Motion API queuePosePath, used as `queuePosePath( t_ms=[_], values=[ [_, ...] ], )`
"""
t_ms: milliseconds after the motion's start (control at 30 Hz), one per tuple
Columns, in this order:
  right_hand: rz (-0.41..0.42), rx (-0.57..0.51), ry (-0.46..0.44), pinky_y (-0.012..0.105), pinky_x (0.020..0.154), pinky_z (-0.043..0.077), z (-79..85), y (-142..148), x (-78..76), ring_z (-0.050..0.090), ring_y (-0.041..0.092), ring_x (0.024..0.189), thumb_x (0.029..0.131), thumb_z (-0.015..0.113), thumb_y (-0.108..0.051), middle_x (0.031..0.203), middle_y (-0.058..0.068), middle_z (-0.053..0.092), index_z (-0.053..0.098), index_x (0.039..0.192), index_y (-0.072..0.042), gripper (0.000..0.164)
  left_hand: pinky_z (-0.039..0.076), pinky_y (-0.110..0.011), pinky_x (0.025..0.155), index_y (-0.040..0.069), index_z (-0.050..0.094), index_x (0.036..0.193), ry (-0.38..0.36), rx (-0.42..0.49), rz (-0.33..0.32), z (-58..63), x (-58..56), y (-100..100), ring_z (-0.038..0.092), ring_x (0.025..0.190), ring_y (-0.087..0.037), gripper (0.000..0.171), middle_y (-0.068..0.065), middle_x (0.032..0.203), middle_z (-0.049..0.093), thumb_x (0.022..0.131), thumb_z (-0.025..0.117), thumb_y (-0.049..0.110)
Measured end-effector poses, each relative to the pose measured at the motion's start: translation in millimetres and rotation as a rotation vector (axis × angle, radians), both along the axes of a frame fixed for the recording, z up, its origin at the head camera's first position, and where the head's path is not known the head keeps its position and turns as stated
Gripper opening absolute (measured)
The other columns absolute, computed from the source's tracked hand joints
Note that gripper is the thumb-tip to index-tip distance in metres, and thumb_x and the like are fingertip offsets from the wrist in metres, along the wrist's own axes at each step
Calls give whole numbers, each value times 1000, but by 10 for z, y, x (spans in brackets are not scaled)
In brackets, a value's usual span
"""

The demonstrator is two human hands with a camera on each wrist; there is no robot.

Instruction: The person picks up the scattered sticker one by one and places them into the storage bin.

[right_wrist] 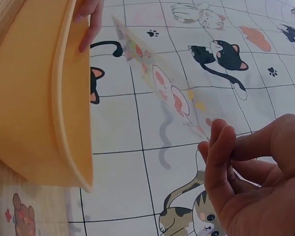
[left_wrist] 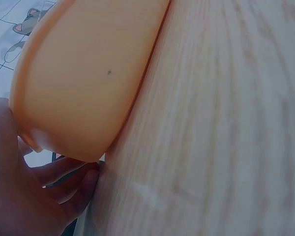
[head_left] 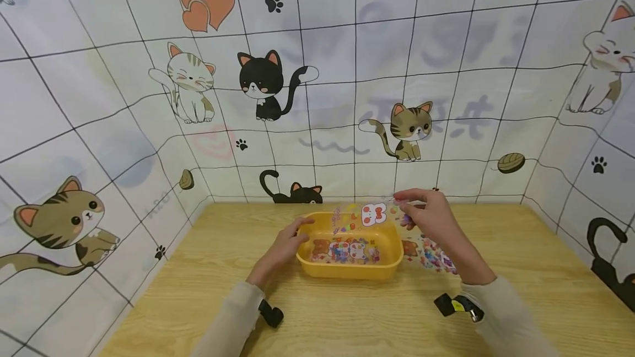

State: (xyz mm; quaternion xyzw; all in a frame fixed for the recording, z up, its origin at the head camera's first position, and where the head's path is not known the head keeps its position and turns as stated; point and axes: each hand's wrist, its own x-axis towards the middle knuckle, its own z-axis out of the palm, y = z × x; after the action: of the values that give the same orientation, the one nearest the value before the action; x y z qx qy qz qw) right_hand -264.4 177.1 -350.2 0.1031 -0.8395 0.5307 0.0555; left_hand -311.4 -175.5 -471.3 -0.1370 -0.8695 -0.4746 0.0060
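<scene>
left hand [head_left: 286, 242] grips the yellow tub [head_left: 349, 272], likely steadying it; above it, right hand [head_left: 430, 212] pinches a sticker sheet [head_left: 373, 214] by one edge.

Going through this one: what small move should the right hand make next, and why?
Probably lower the clear bunny-printed sheet into the yellow basin: the right hand pinches it by one end above the basin, the left hand grips the basin, and other printed film lies inside. Similar film also lies beside the basin, so this is only a guess.
</scene>
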Motion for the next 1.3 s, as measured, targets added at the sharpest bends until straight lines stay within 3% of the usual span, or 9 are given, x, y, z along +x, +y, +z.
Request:
queuePosePath(
  t_ms=[433, 1133, 1300],
  values=[
    [76, 17, -40, 33, 64, 62, -5, -306, -73, 64, 15, 65, 104, 57, -7, 129, 29, 66, 66, 128, 7, 30, 35, -58, 122, 22, 57, 143, -16, -1, -7, -37, -1, 23, 37, 153, -36, 43, -10, 162, 45, 100, 52, 18],
    [141, 43, -65, 25, 63, 60, -31, -475, -256, 67, 12, 66, 104, 56, -8, 128, 30, 65, 64, 132, 9, 33, 32, -59, 123, 20, 57, 144, 5, -3, -4, -26, -9, -9, 35, 154, -38, 44, -11, 162, 45, 101, 51, 17],
    [170, 50, -77, 33, 67, 63, -108, -503, -257, 68, 12, 65, 104, 56, -7, 127, 31, 65, 63, 132, 10, 33, 34, -59, 122, 19, 56, 145, 7, -9, -8, -24, -3, -9, 36, 153, -38, 44, -10, 162, 45, 101, 51, 16]
  ],
)
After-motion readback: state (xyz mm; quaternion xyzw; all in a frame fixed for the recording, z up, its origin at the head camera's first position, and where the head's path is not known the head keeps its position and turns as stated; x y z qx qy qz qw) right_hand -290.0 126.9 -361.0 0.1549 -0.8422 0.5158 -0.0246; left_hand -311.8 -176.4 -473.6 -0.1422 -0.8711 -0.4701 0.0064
